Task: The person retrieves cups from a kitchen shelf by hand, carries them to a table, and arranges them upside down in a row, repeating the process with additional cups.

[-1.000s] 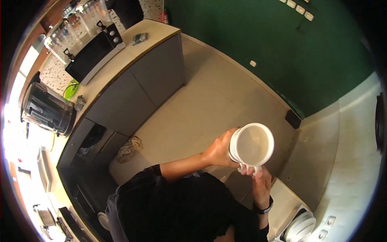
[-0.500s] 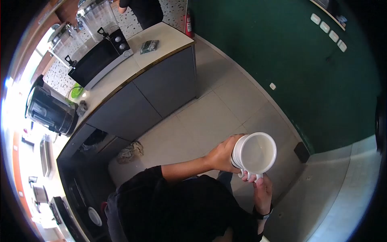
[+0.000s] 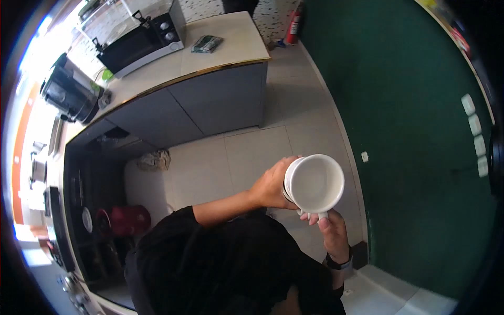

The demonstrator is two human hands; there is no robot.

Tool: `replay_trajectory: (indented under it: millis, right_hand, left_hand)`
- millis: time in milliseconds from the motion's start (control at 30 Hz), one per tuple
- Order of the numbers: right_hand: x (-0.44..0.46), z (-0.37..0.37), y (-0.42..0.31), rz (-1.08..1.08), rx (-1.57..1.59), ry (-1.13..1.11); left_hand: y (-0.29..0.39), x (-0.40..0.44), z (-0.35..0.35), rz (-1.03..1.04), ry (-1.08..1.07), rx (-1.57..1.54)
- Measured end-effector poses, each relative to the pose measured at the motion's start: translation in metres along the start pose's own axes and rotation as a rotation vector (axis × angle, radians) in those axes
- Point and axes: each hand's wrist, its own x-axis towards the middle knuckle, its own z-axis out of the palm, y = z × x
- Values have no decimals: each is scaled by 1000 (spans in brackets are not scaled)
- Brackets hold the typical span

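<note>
The green wall point(image 3: 420, 121) takes up your right side, and the pale floor point(image 3: 252, 152) lies below your hands. Ahead to your left stands the counter point(image 3: 231, 34) with grey doors, bearing a black-fronted microwave point(image 3: 134, 47). In front of your body, above the floor and well apart from the counter, you hold a stack of white cups point(image 3: 315, 184), its top mouth turned up toward you; whether there is liquid inside, you cannot tell.

Your left hand point(image 3: 272, 185) wraps the side of the stack, clamped on it, its fingertips hidden behind the cups. Your right hand point(image 3: 335, 235) is closed at the handles point(image 3: 322, 215), thumb against the top one and fingertips bunched beside them. The step in hand looks like a two-handed hold; any next move calls for a level stack and matched pressure from both hands.
</note>
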Motion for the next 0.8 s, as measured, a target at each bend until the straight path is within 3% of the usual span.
replay_trajectory:
  millis: [300, 400, 800]
  right_hand:
    - [204, -101, 30, 2, 42, -225]
    - [280, -137, 22, 41, 14, -267]
    - [529, -250, 12, -52, 14, -435]
  left_hand:
    - [-97, 153, -17, -62, 253, 127]
    - [-125, 222, -32, -144, 279, 10]
    - [-201, 453, -98, -39, 437, 143]
